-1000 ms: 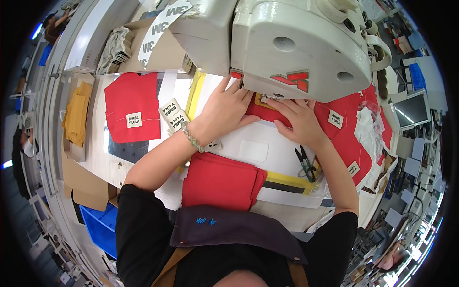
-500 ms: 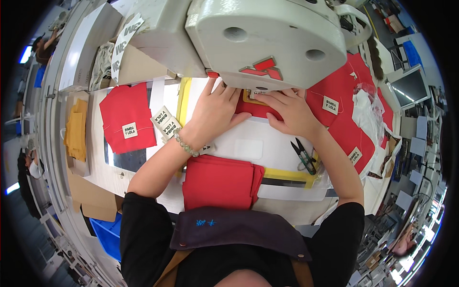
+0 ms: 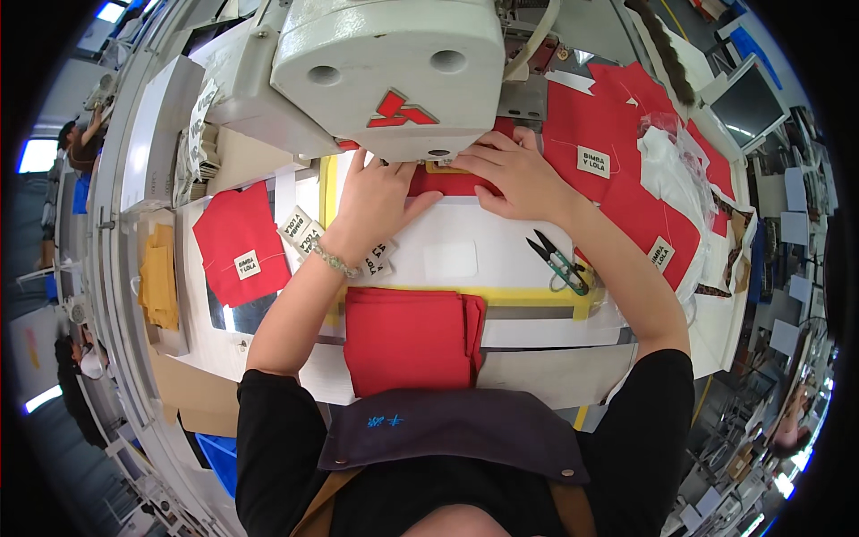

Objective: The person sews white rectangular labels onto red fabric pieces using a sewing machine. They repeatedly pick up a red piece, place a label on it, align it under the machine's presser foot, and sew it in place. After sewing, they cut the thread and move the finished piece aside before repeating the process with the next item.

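Under the large white sewing machine head (image 3: 385, 67), a red fabric piece (image 3: 458, 184) lies on the white work plate (image 3: 519, 259). My left hand (image 3: 374, 197) rests on its left side, fingers spread and thumb out, fingertips partly hidden below the machine. Pressing from the right is my right hand (image 3: 517, 177), its fingers stretched flat beside a small yellow frame (image 3: 438, 167), mostly covered. White labels with dark print (image 3: 301, 231) lie scattered by my left wrist. A neat stack of red fabric (image 3: 407, 340) sits nearer to me. Green-handled thread snips (image 3: 562, 267) lie by my right forearm.
A labelled red piece (image 3: 234, 234) lies at left, beside a tray of yellow cloth (image 3: 159, 277). Several red pieces (image 3: 582, 121) and crumpled clear plastic (image 3: 667, 174) cover the right side. A blue bin (image 3: 217, 458) stands at lower left.
The whole view has shifted, so the machine head appears further left and higher. Both hands stay on the red fabric piece, with the right fingers slightly rearranged near the yellow frame.
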Action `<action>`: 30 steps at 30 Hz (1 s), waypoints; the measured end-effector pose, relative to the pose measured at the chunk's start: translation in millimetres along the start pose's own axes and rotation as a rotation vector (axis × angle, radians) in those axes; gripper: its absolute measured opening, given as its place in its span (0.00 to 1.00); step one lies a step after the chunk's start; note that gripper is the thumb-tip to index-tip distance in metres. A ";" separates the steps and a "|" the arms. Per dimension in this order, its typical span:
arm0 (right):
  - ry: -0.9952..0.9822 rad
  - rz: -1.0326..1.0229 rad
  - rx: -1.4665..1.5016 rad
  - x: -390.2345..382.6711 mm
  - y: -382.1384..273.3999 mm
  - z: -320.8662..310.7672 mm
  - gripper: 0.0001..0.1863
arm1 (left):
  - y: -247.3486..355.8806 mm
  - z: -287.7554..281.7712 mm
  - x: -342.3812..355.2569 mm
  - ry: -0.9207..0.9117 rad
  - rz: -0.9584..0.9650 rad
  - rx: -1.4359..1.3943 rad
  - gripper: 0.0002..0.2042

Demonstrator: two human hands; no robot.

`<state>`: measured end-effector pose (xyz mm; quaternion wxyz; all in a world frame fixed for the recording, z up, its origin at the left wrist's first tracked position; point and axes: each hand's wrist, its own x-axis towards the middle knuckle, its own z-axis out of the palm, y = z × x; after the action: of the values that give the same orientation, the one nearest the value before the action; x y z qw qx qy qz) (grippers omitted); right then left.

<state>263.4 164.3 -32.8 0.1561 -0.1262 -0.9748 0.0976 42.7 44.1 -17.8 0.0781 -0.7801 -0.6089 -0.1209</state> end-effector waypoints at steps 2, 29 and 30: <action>0.019 -0.010 -0.010 1.9 7.4 1.3 0.25 | -3.5 1.4 3.5 -0.012 -0.011 -0.021 0.27; 0.098 -0.076 -0.122 -22.0 -10.5 -11.2 0.16 | -8.0 -0.6 1.8 -0.095 -0.087 -0.121 0.25; 0.085 -0.083 -0.110 -21.4 -12.2 -12.3 0.16 | -8.5 -2.6 -0.4 -0.115 -0.094 -0.117 0.25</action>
<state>284.4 148.7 -24.5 0.1940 -0.0981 -0.9756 0.0320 34.1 45.1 -15.6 -0.0082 -0.7596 -0.6401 -0.1149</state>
